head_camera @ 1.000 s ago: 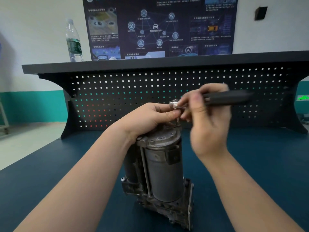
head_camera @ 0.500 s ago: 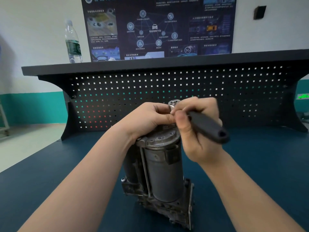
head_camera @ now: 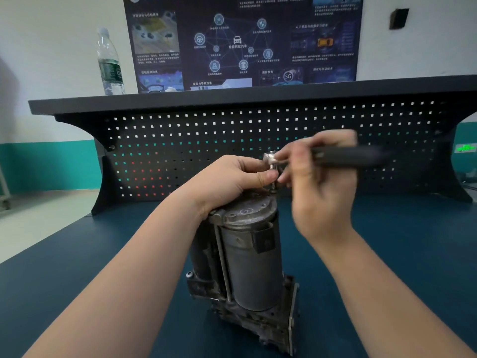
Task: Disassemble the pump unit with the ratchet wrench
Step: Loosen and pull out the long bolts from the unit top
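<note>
Both hands' ratchet wrench (head_camera: 335, 155) atop pump unit (head_camera: 247, 259)

- The wall poster (head_camera: 242, 42) shows "5G" in a small circle near its lower edge.
- Its other writing is too small to read.
- The bottle label (head_camera: 111, 71) is unreadable.

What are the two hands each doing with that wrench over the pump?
The left hand pinches the silver socket end of the ratchet wrench just above the pump unit; the right hand grips the black handle, out to the right. The left wrist rests near the pump's top; the right hand hangs clear of it. Both hold the same wrench.
</note>
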Demonstrator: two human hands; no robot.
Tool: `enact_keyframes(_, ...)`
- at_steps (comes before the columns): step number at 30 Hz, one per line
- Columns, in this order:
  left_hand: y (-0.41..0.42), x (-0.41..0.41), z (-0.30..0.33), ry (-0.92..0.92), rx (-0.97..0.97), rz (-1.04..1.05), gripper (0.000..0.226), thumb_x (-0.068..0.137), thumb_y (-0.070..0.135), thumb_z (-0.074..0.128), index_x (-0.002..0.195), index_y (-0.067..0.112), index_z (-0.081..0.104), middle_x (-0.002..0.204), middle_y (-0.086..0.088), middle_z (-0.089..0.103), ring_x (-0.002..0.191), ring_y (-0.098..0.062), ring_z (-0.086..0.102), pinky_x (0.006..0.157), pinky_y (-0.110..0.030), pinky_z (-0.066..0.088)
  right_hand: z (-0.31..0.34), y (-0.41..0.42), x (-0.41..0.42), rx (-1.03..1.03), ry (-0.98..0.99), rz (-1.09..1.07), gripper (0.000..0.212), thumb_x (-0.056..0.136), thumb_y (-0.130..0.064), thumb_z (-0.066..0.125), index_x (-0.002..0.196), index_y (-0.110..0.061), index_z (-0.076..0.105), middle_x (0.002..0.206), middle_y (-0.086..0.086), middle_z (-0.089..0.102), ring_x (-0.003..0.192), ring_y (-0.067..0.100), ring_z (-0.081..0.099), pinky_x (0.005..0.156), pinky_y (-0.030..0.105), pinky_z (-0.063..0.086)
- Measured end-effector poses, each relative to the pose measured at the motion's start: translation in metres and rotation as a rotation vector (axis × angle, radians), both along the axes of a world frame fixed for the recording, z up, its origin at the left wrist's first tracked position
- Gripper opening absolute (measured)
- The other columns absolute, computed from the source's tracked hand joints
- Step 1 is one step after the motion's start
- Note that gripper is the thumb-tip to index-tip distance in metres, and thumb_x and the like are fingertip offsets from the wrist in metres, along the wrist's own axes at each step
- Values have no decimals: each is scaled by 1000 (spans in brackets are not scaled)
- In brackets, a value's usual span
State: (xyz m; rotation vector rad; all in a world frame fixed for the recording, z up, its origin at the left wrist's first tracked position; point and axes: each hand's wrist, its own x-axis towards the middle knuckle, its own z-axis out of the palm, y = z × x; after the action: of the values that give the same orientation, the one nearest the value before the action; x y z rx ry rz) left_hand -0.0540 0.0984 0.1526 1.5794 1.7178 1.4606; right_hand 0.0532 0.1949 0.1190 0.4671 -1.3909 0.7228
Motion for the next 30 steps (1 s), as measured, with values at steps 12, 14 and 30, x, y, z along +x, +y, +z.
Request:
enact_keyframes(12, 0, -3, -2, -79, 36, -38, 22, 77, 25, 66, 96, 16, 72, 90, 2, 75, 79, -5, 67, 71, -15, 51, 17, 16, 0, -935, -220, 918, 26, 99, -17, 40, 74, -12, 47, 64, 7, 62, 44, 13, 47, 42, 19, 36)
enact_keyframes(14, 2, -3, -2, -64, 37, -18, 12, 85, 18, 65, 93, 16, 73, 87, 4, 75, 78, -4, 67, 71, -15, 52, 13, 11, -1, -803, -160, 726, 24, 100, -16, 41, 77, -14, 48, 65, 7, 64, 44, 14, 49, 44, 21, 38)
enact_keyframes(30, 5, 1, -1, 12, -20, 32, 11, 88, 23, 65, 89, 19, 75, 86, 6, 75, 79, -2, 66, 77, -14, 51, 16, 19, 0, -858, -180, 769, 23, 97, -10, 39, 75, -13, 46, 63, 9, 64, 45, 14, 49, 44, 21, 38)
